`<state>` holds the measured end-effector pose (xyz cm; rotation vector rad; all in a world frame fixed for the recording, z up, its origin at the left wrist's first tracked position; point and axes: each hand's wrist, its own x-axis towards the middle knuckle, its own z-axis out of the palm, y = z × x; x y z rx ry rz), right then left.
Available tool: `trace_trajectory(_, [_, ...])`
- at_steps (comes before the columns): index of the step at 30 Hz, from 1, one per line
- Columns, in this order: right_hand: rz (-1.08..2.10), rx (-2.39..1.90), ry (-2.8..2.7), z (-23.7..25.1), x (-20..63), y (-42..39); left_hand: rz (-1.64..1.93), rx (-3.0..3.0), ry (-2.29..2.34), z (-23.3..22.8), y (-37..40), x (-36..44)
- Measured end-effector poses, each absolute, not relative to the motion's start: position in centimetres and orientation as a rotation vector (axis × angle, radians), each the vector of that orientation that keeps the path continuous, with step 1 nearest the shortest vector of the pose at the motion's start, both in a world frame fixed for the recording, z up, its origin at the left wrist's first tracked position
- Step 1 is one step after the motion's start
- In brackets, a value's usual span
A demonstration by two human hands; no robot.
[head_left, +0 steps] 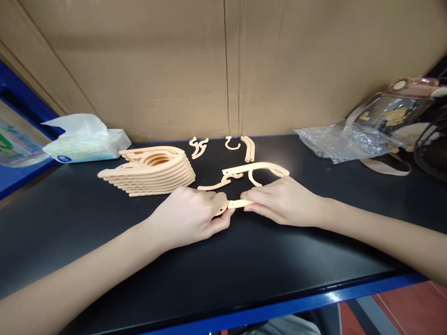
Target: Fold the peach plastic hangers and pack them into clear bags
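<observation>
My left hand (193,211) is closed around a cream plastic hanger piece (221,211), whose rounded end with a small hole shows by the thumb. My right hand (282,201) pinches a straight cream hanger arm (239,204). The two pieces meet between my hands, just above the table; whether they are joined I cannot tell. Right behind my fingers lie a long curved hanger arm (256,166), a small curved part (214,185) and a hook partly hidden by my right hand. To the left rises a stack of folded cream hangers (160,174).
Farther back on the black table (216,274) lie small curved parts (199,148), a hook (232,144) and slim hanger arms (248,149). A tissue pack (87,144) stands at left. Clear plastic wrapping (338,139) and a transparent bag (391,109) sit at right. Cardboard (157,70) walls the back.
</observation>
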<state>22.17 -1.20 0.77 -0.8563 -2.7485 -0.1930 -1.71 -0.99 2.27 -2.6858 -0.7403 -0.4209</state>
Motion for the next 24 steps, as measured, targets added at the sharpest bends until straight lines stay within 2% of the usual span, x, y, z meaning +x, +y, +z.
trace_trajectory(7, [-0.279, -0.826, -2.734, 0.76, 22.21, -1.17, -0.348, -2.666, -0.75, 2.52, -0.94, -1.7])
trace_trajectory(15, [-0.674, -0.713, -2.588, 0.68, 22.0, -1.16, -0.107, -2.837, -0.843, 2.66, -0.44, -1.86])
trace_trajectory(20, [-0.767, -0.695, -2.553, 0.61, 21.99, -0.89, -0.249, -3.08, -1.152, 2.78, -0.3, -1.87])
trace_trajectory(24, [-0.719, -0.73, -2.555, 0.65, 22.18, -0.71, -0.306, -3.096, -1.214, 2.72, -0.25, -1.83])
